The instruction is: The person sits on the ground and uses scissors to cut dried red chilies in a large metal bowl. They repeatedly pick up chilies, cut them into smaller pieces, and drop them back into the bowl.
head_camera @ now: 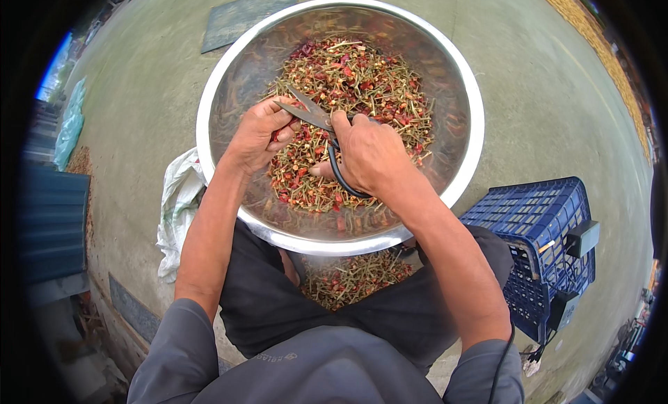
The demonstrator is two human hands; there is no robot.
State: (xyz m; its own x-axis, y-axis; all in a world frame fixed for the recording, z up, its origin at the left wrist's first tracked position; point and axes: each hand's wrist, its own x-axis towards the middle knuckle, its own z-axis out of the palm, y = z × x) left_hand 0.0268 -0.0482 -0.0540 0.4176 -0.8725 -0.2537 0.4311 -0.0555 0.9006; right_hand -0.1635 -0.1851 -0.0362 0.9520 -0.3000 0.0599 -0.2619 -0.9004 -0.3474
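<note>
Both hands are over a wide stainless steel basin [472, 117] that holds a heap of cut dried red chilli pieces and stems [360, 80]. My left hand [261, 130] pinches a dried red chilli [279, 132], mostly hidden by the fingers. In my right hand [370, 148] are scissors [313, 114] with black handles [336, 169]. Their blades are parted and point left, with the tips at my left fingertips. The right thumb passes through one handle loop.
More stems and chilli bits [355, 279] lie below the basin between my legs. A blue plastic crate [527, 211] with small boxes and cables stands at right. On the left are a white woven sack [177, 216] and a blue corrugated panel [55, 221]. A dark mat [245, 18] lies beyond the basin.
</note>
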